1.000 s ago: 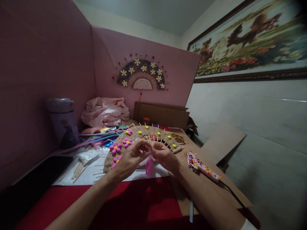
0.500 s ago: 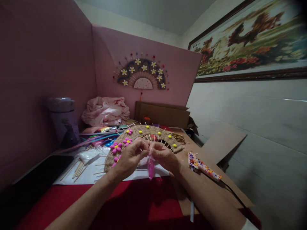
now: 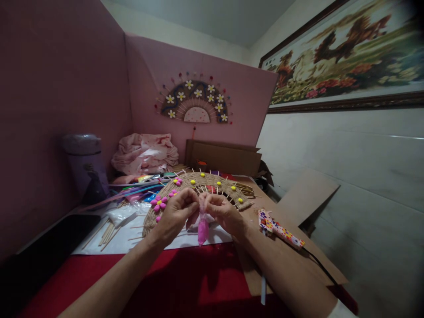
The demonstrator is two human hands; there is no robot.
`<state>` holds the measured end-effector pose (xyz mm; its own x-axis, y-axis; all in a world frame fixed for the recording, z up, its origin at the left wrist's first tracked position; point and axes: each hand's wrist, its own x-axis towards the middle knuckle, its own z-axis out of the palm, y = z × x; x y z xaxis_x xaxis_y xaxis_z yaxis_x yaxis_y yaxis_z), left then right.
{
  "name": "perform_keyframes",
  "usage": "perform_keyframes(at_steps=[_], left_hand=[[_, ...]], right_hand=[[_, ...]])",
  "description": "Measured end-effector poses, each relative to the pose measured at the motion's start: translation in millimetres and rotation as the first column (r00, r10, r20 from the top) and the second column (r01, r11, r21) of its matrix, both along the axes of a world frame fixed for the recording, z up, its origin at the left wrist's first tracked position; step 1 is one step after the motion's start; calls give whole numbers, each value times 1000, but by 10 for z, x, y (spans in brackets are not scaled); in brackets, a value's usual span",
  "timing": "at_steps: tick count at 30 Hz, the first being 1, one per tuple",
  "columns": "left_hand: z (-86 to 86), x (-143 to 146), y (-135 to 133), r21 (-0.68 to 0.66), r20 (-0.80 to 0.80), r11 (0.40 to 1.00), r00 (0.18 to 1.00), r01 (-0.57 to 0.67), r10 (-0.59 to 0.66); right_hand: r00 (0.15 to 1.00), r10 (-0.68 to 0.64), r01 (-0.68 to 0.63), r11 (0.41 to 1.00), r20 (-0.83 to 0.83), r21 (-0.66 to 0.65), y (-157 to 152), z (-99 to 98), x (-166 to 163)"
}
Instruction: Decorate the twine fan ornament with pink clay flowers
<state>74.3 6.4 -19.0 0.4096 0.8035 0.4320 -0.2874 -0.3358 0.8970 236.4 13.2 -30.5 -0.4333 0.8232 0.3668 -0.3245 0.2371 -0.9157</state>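
Pink bag (image 3: 203, 230) hangs before the twine fan (image 3: 213, 179), left hand (image 3: 175, 214) and right hand (image 3: 225, 215) each with grip pinching its clear neck between fingertips; light, even pressure there, weight hanging free, should best spare the thin film from tearing.

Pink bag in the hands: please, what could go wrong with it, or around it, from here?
The pink bag hangs by its clear upper film, between the left hand and right hand; it could slip and drop. If pulled hard, that film might tear and let the pink filling out. The right forearm appears close to the corded, flower-patterned tool, so might bump it.
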Motion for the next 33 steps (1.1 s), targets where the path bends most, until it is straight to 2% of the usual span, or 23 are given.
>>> perform_keyframes(at_steps=[8, 12, 18, 23, 29, 33], left_hand=[[-9, 16, -2, -55, 54, 995, 995, -82, 85], [14, 15, -5, -33, 5, 994, 994, -105, 105], [13, -9, 27, -49, -145, 998, 989, -45, 38], [65, -48, -16, -82, -242, 996, 969, 33, -52], [99, -64, -33, -180, -186, 975, 969, 130, -164], [80, -68, -14, -232, -172, 962, 967, 146, -188]], right_hand=[[998, -43, 40, 996, 44, 74, 1, 42, 26], [997, -72, 69, 992, 20, 109, 3, 56, 42], [981, -180, 161, 964, 71, 211, 8, 64, 77], [971, -187, 142, 952, 148, 270, 25, 56, 117], [966, -182, 125, 951, 186, 283, 40, 45, 132], [966, -157, 93, 953, 205, 289, 33, 48, 134]])
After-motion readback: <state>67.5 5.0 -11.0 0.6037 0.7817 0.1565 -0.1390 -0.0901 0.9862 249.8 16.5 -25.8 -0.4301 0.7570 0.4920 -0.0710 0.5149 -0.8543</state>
